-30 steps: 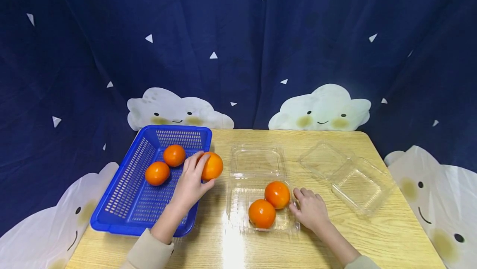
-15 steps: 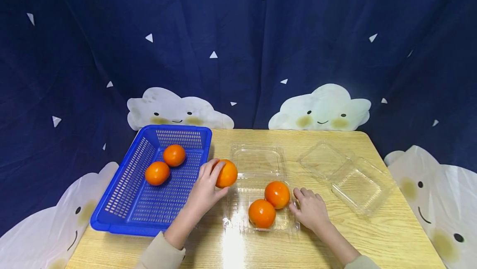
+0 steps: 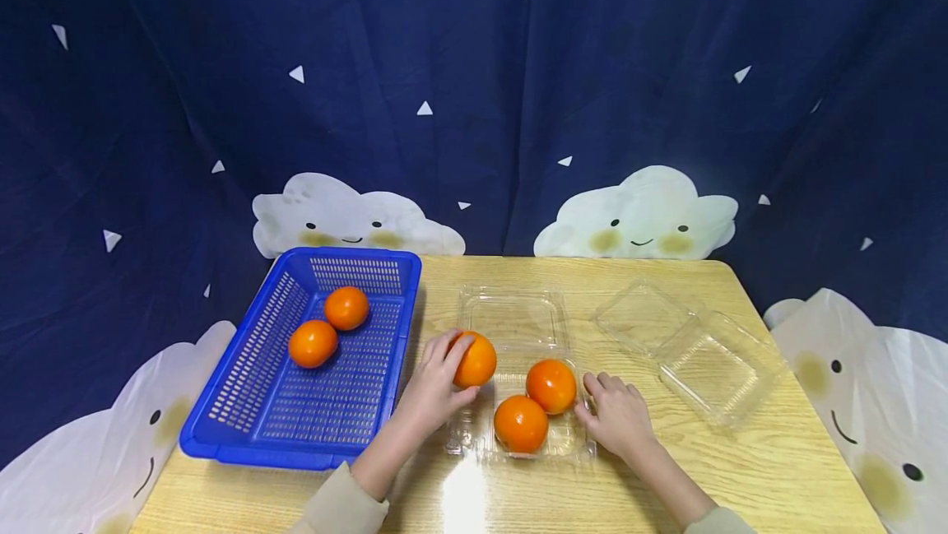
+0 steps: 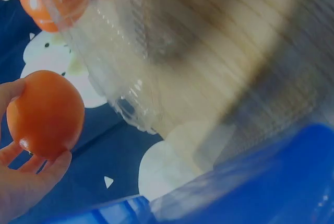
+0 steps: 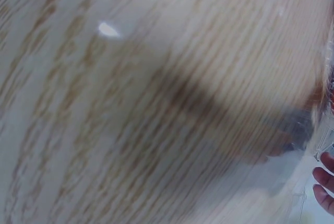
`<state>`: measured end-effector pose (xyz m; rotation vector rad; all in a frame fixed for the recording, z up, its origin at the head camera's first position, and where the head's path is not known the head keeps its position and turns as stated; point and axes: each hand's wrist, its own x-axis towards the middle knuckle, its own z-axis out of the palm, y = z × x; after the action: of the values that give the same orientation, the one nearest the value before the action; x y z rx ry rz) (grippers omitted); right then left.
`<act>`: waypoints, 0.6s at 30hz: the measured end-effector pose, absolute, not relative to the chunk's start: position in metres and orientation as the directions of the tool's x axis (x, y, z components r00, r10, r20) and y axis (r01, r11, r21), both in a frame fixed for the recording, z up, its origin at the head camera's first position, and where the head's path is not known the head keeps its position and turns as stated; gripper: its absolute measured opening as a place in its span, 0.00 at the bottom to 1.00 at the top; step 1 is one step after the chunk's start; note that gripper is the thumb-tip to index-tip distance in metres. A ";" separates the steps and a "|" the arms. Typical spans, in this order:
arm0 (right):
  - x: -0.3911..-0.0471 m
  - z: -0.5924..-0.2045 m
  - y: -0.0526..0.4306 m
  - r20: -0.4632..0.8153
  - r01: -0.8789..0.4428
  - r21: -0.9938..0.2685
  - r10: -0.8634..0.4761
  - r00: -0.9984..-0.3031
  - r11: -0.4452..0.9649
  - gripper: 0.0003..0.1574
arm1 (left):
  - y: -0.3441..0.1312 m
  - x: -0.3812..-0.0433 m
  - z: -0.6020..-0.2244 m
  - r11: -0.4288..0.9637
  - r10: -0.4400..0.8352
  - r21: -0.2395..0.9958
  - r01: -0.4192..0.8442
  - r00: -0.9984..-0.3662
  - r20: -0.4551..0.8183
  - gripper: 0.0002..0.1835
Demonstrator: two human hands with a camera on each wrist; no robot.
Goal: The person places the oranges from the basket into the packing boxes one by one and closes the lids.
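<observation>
In the head view my left hand grips an orange over the left part of an unfolded clear plastic clamshell box. The left wrist view has that orange between my thumb and fingers. Inside the box's near half sit two more oranges, one towards the back and one in front. Beside the box's right wall rests my right hand, its fingers loosely bent, fingertips at the wall. Only a few fingertips of the left and fingers of the right show in the wrist views.
A blue plastic basket stands at the left, holding two oranges near its far left side. A second unfolded clear box lies at the right of the wooden table. A dark blue curtain hangs behind.
My left hand has carried the orange from the basket's right rim rightwards and nearer, over the clear box. The right hand has stayed still.
</observation>
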<state>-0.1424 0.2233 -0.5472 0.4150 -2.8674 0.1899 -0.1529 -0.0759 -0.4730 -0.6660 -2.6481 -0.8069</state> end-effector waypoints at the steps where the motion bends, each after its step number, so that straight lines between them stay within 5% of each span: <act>1: -0.142 -0.547 0.223 0.249 -0.292 -0.096 -0.261 -0.933 0.951 0.19 | -0.074 -0.153 -0.474 0.736 0.345 0.452 0.504 -0.853 0.390 0.35; 18: -0.143 -0.549 0.224 0.265 -0.296 -0.104 -0.260 -0.929 0.950 0.18 | -0.064 -0.152 -0.494 0.769 0.378 0.423 0.480 -0.874 0.304 0.35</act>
<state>-0.1432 0.2237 -0.5491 0.4136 -2.8542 0.2070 -0.1516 -0.0642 -0.4941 -0.6776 -2.7620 -0.7416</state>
